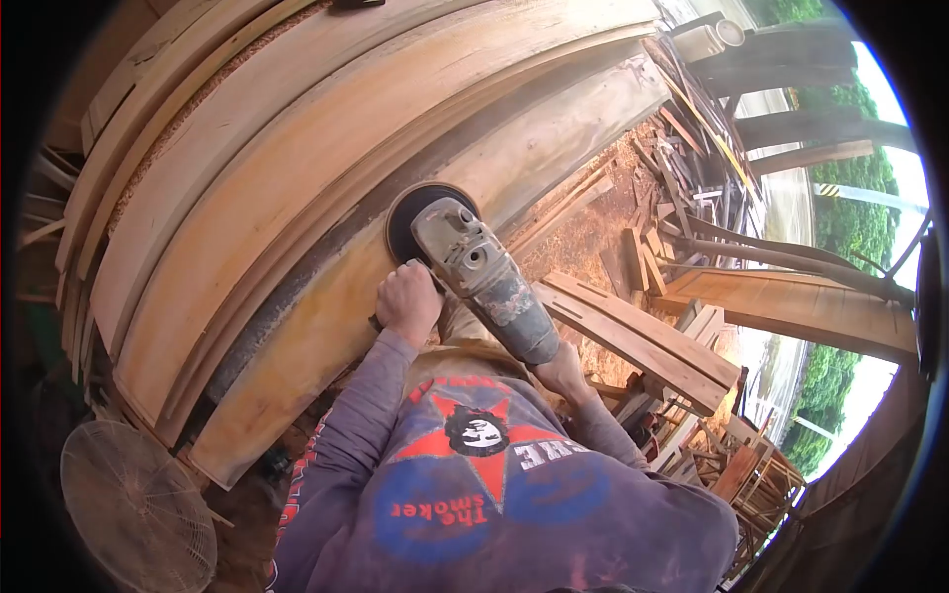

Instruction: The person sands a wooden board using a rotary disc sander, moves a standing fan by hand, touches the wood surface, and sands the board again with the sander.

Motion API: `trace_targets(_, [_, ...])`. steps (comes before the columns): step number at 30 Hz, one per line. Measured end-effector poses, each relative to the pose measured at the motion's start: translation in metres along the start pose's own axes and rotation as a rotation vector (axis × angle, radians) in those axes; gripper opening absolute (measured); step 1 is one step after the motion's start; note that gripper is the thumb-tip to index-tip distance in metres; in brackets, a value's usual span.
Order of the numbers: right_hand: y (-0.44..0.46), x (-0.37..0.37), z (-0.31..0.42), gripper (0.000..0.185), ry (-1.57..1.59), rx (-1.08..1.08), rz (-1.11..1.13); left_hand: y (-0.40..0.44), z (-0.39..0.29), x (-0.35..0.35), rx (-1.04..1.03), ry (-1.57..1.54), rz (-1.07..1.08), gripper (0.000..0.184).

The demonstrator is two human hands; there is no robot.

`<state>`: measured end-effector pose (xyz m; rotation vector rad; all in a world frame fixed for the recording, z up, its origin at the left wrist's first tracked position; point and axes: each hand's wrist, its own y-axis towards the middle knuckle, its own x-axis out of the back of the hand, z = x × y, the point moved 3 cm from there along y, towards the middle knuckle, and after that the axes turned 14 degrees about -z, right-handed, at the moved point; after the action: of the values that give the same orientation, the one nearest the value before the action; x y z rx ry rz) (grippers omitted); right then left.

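Observation:
An angle grinder (484, 277) with a black round sanding disc (403, 229) lies across a long pale plank (316, 346), its disc against the wood's face. My left hand (407, 299) is closed in a fist around the grinder's side handle, near the disc. At the tool's rear end, my right hand (561, 372) wraps around the body; most of its fingers are hidden beneath it. The plank has a dark, rough strip along its far edge. Whether the disc is spinning cannot be made out.
Wide curved-looking boards (267, 178) are stacked beyond the plank. A round wire fan guard (138, 504) stands at lower left. To the right are jointed timber beams (638, 341), sawdust (583, 252) on the floor, scrap strips (692, 148) and a large panel (791, 306).

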<state>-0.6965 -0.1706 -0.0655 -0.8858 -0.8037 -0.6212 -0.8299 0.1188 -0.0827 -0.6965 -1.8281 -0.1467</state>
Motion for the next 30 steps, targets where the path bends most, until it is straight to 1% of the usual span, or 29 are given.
trace_targets(3, [0.015,0.009,-0.045,0.038,-0.009,-0.019,-0.053,0.018,-0.039,-0.020,-0.098,-0.065,0.034,0.015])
trace_targets(4, [0.020,0.013,-0.060,0.039,-0.015,-0.016,-0.065,0.025,-0.053,-0.025,-0.093,-0.064,0.043,0.015])
trace_targets(5, [0.022,0.030,-0.056,0.039,0.006,-0.095,-0.064,0.032,-0.068,-0.030,-0.091,-0.107,0.065,0.015])
trace_targets(7, [0.041,0.050,-0.066,0.038,-0.021,-0.069,-0.061,0.046,-0.099,-0.041,-0.060,-0.148,0.083,0.015])
trace_targets(8, [0.051,0.061,-0.071,0.038,-0.035,-0.056,-0.060,0.055,-0.116,-0.050,-0.081,-0.135,0.098,0.016])
trace_targets(10, [0.065,0.089,-0.074,0.036,-0.084,-0.167,-0.083,0.065,-0.141,-0.062,-0.087,-0.110,0.137,0.017])
trace_targets(11, [0.076,0.098,-0.078,0.033,-0.082,-0.107,-0.110,0.070,-0.154,-0.059,-0.097,-0.137,0.150,0.021])
trace_targets(13, [0.099,0.116,-0.085,0.032,-0.033,-0.094,-0.096,0.083,-0.178,-0.063,-0.090,-0.145,0.165,0.031])
trace_targets(14, [0.103,0.125,-0.087,0.031,-0.003,-0.088,-0.105,0.084,-0.187,-0.067,-0.076,-0.143,0.181,0.031])
trace_targets(15, [0.114,0.132,-0.095,0.029,-0.059,-0.073,-0.088,0.091,-0.198,-0.067,-0.095,-0.144,0.156,0.031])
trace_targets(16, [0.124,0.138,-0.098,0.029,-0.051,-0.071,-0.071,0.098,-0.208,-0.068,-0.115,-0.144,0.131,0.031])
trace_targets(17, [0.134,0.144,-0.098,0.030,-0.041,-0.112,-0.073,0.104,-0.217,-0.072,-0.140,-0.154,0.101,0.024])
trace_targets(18, [0.145,0.151,-0.102,0.030,-0.038,-0.104,-0.066,0.111,-0.226,-0.075,-0.124,-0.145,0.101,0.024])
trace_targets(20, [0.166,0.166,-0.109,0.031,-0.031,-0.089,-0.053,0.125,-0.249,-0.081,-0.147,-0.162,0.067,0.015])
trace_targets(21, [0.183,0.174,-0.116,0.031,0.034,-0.107,-0.102,0.138,-0.266,-0.082,-0.181,-0.170,0.014,0.013])
trace_targets(23, [0.196,0.190,-0.130,0.029,0.107,-0.154,-0.164,0.154,-0.295,-0.090,-0.220,-0.193,-0.017,0.012])
trace_targets(24, [0.201,0.196,-0.137,0.029,0.107,-0.152,-0.158,0.163,-0.310,-0.095,-0.240,-0.227,-0.029,0.012])
trace_targets(25, [0.206,0.200,-0.147,0.027,0.097,-0.222,-0.174,0.171,-0.326,-0.100,-0.264,-0.235,-0.024,0.012])
trace_targets(28, [0.218,0.202,-0.173,0.020,0.040,-0.254,-0.194,0.196,-0.370,-0.118,-0.358,-0.234,-0.046,0.015])
trace_targets(29, [0.220,0.199,-0.174,0.018,0.107,-0.347,-0.194,0.206,-0.381,-0.116,-0.389,-0.213,-0.040,0.016])
trace_targets(30, [0.220,0.193,-0.165,0.017,0.154,-0.390,-0.202,0.215,-0.388,-0.111,-0.423,-0.192,-0.036,0.016])
